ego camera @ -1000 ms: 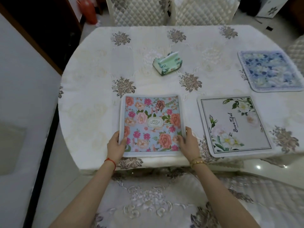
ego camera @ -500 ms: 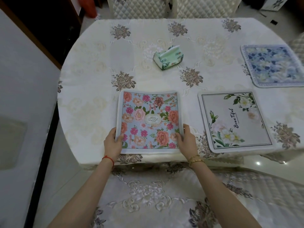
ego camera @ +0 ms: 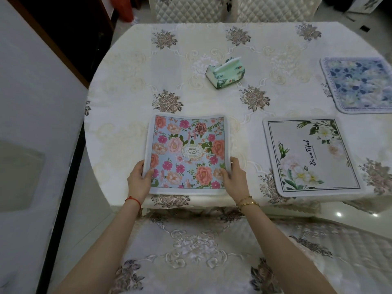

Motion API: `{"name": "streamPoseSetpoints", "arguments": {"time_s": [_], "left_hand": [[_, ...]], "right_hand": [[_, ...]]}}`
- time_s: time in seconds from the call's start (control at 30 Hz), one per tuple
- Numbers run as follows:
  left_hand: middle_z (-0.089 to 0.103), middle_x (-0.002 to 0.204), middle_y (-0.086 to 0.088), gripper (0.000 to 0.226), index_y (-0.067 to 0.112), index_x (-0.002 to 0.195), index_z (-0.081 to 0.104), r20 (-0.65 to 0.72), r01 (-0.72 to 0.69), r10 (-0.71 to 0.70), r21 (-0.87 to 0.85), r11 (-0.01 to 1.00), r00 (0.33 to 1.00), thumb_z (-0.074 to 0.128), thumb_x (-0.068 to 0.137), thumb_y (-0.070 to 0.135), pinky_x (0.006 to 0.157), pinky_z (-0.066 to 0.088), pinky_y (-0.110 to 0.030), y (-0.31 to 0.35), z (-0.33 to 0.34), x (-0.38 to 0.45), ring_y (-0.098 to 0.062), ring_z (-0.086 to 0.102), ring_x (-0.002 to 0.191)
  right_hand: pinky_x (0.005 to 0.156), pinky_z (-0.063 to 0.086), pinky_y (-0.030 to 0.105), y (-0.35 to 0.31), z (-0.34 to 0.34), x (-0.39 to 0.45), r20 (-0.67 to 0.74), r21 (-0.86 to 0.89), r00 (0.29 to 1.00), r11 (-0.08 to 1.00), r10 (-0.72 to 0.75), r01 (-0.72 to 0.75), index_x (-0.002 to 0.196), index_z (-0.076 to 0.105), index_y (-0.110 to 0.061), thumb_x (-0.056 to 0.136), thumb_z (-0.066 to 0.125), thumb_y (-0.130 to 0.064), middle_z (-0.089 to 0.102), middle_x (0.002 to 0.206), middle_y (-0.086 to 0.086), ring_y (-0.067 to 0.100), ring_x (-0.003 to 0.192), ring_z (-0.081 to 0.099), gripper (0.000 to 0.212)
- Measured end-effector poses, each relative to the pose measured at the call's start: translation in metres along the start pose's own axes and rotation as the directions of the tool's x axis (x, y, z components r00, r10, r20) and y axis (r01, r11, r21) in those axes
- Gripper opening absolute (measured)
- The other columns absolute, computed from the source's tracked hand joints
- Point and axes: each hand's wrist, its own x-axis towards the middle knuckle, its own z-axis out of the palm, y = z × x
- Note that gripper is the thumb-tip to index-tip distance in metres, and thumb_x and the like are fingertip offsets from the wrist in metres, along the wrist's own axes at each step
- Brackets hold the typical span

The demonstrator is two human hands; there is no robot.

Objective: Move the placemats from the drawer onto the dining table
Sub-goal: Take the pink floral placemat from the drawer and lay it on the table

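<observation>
At the near edge of the bench (ego camera: pixel 127 85), in the head view, the left hand (ego camera: pixel 139 180) and right hand (ego camera: pixel 235 177) each pinch a side of the pink-flowered placemat (ego camera: pixel 187 152), which lies flat there. Three placemats are counted on the bench: this one, a white-flowered placemat (ego camera: pixel 310 155) to its right, and a blue placemat (ego camera: pixel 358 83) farther off. One tissue pack (ego camera: pixel 226 72) sits mid-bench. The drawer is out of sight, so I cannot tell what remains.

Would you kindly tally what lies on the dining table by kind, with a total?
Placemats: 3, namely the pink floral mat held at its near corners by the left hand and the right hand, the white mat, and the blue mat.
Tissue packs: 1.
Total: 4.
</observation>
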Motion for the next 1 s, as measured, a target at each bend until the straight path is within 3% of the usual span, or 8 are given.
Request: {"name": "streamPoseSetpoints", "arguments": {"time_s": [0.17,0.27,0.43,0.57,0.73,0.87,1.0], "left_hand": [[0.064,0.119,-0.012,0.029,0.007,0.122,0.055,0.002,0.018,-0.018,0.023,1.0,1.0,0.057,0.093,0.013,0.089,0.051,-0.034,-0.002,0.0,-0.002,-0.026,0.062,0.102],[0.064,0.118,-0.013,0.031,0.007,0.122,0.055,-0.004,0.029,-0.029,0.038,0.999,1.0,0.059,0.092,0.014,0.089,0.052,-0.035,-0.004,0.001,-0.002,-0.025,0.062,0.1],[0.067,0.111,-0.008,0.037,0.009,0.122,0.057,-0.071,-0.001,0.007,0.095,0.996,0.997,0.067,0.087,0.013,0.077,0.047,-0.019,-0.002,-0.001,-0.003,-0.015,0.06,0.089],[0.069,0.103,-0.005,0.038,0.014,0.118,0.058,-0.072,-0.038,0.048,0.145,0.989,0.996,0.072,0.083,0.016,0.082,0.055,-0.031,-0.006,-0.006,0.001,-0.018,0.065,0.087],[0.066,0.106,-0.001,0.038,0.017,0.12,0.058,-0.084,-0.085,0.11,0.257,0.963,0.99,0.069,0.085,0.023,0.075,0.049,-0.026,-0.005,-0.007,0.006,-0.014,0.059,0.086],[0.059,0.122,-0.005,0.036,0.013,0.127,0.054,-0.02,-0.239,0.268,0.39,0.889,0.963,0.054,0.095,0.029,0.093,0.043,-0.03,-0.004,-0.004,0.021,-0.021,0.053,0.109],[0.053,0.135,-0.008,0.038,0.01,0.134,0.049,0.075,-0.413,0.436,0.495,0.765,0.897,0.049,0.097,0.021,0.107,0.033,-0.028,0.013,0.01,0.061,-0.022,0.046,0.123]], "right_hand": [[0.047,0.043,0.029,0.003,0.001,-0.002,-0.005,-0.028,1.0,1.0,0.005,-0.005,0.117,0.041,-0.007,0.094,0.056,-0.016,0.063,0.074,0.005,0.016,0.057,0.058,0.029],[0.05,0.04,0.018,0.005,-0.004,-0.003,-0.009,-0.069,1.0,0.997,0.018,-0.018,0.117,0.045,-0.008,0.093,0.059,-0.02,0.061,0.083,-0.001,0.014,0.064,0.057,0.031],[0.06,0.047,0.027,0.012,-0.006,-0.005,-0.041,-0.17,0.999,0.985,0.007,-0.014,0.116,0.049,-0.015,0.092,0.058,-0.03,0.057,0.093,0.0,0.016,0.077,0.057,0.03],[0.065,0.049,0.035,0.014,-0.009,-0.005,-0.057,-0.286,0.998,0.958,-0.036,0.018,0.113,0.052,-0.013,0.09,0.061,-0.028,0.049,0.089,-0.001,0.017,0.078,0.048,0.03],[0.077,0.049,0.037,0.014,-0.01,-0.001,-0.09,-0.38,0.991,0.923,-0.103,0.061,0.115,0.052,-0.009,0.088,0.064,-0.025,0.054,0.1,0.007,0.021,0.089,0.048,0.034],[0.099,0.044,0.043,0.003,-0.005,0.021,-0.084,-0.467,0.969,0.868,-0.234,0.17,0.125,0.049,-0.005,0.091,0.056,-0.02,0.052,0.125,0.015,0.029,0.114,0.047,0.037],[0.115,0.028,0.044,-0.019,0.012,0.067,0.008,-0.465,0.967,0.855,-0.256,0.23,0.137,0.043,-0.008,0.098,0.044,-0.023,0.042,0.145,0.012,0.029,0.136,0.033,0.042]]}}
